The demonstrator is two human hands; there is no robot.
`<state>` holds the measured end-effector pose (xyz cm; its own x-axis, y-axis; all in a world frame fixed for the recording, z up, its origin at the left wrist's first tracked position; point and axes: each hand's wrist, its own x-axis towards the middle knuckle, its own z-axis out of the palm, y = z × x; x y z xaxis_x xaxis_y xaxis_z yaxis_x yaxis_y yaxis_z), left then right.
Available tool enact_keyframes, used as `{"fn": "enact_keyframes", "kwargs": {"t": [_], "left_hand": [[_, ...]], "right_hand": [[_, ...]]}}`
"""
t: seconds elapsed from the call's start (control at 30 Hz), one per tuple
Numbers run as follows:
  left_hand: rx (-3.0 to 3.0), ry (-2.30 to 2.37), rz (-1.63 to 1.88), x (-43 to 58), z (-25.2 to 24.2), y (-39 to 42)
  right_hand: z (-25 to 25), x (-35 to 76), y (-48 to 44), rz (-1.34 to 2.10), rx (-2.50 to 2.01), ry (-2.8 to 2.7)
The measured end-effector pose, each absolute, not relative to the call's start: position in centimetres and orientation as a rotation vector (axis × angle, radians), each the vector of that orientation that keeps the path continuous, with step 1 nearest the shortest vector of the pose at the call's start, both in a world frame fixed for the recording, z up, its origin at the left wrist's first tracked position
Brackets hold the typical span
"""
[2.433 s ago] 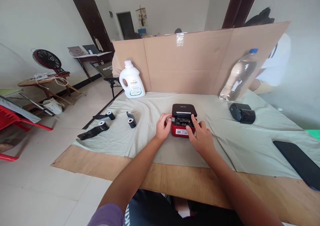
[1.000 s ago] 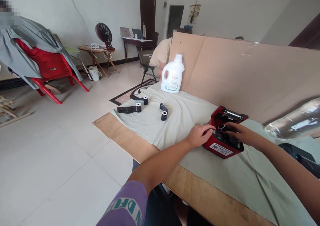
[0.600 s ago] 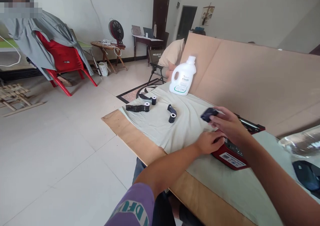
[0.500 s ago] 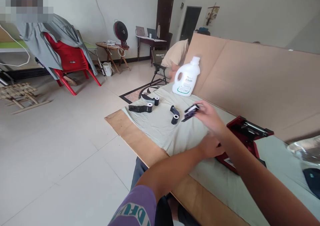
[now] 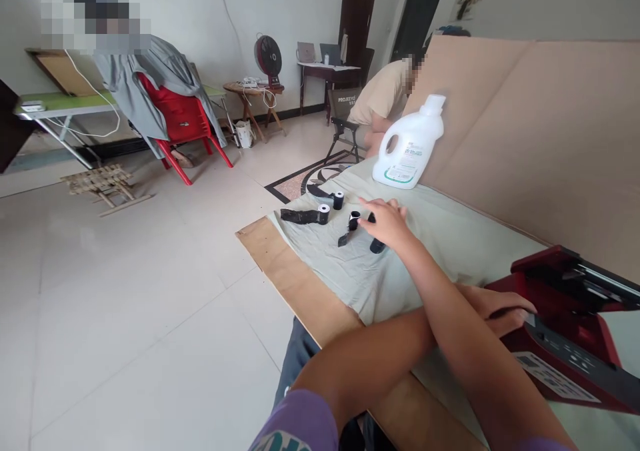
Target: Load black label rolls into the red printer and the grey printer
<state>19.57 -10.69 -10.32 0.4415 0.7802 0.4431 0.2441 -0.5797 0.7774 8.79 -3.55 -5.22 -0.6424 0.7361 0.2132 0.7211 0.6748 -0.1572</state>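
Observation:
My arms are crossed. My right hand (image 5: 386,221) is over the cloth with its fingers apart, its thumb next to a small black roll (image 5: 355,220) with a short loose tail. A second black roll (image 5: 377,246) lies partly hidden beneath this hand. To the left are two more black rolls, a near one (image 5: 324,214) and a far one (image 5: 339,200), each with a white end and a strip trailing out. My left hand (image 5: 503,310) grips the near left edge of a red and black machine (image 5: 555,371), whose lid (image 5: 575,271) is raised.
A white jug (image 5: 407,154) stands at the back against a tall cardboard panel (image 5: 530,138). Cloth covers most of the wooden board (image 5: 300,298). Beyond it sit a person in a beige shirt (image 5: 380,98) and another on a red chair (image 5: 175,118).
My right hand has let go of the dark roll it held and opened over the cloth. The view has turned, showing more of the machine on the right.

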Motion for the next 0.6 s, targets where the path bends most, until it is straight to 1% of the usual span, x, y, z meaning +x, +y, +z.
{"fn": "enact_keyframes", "kwargs": {"t": [0.13,0.27,0.33,0.4,0.47,0.6], "left_hand": [[2.060,0.857,1.115,20.5,-10.9,-10.2],[2.070,0.853,1.260,21.0,-11.1,-11.2],[2.053,0.892,1.279,20.9,-10.8,-11.8],[2.034,0.918,1.273,20.8,-10.6,-12.1],[2.020,0.913,1.230,20.5,-10.4,-11.9],[1.964,0.872,1.130,20.3,-11.0,-10.4]], "right_hand": [[-4.8,12.1,-5.7,0.104,-1.375,-2.603],[-5.2,13.4,-7.4,0.208,-1.590,-2.613],[-5.4,13.4,-7.5,0.265,-1.632,-2.559],[-5.5,13.4,-7.1,0.356,-1.566,-2.494],[-5.3,13.8,-6.7,0.536,-1.428,-2.396],[-3.6,15.8,-6.7,1.053,-1.230,-2.053]]}}
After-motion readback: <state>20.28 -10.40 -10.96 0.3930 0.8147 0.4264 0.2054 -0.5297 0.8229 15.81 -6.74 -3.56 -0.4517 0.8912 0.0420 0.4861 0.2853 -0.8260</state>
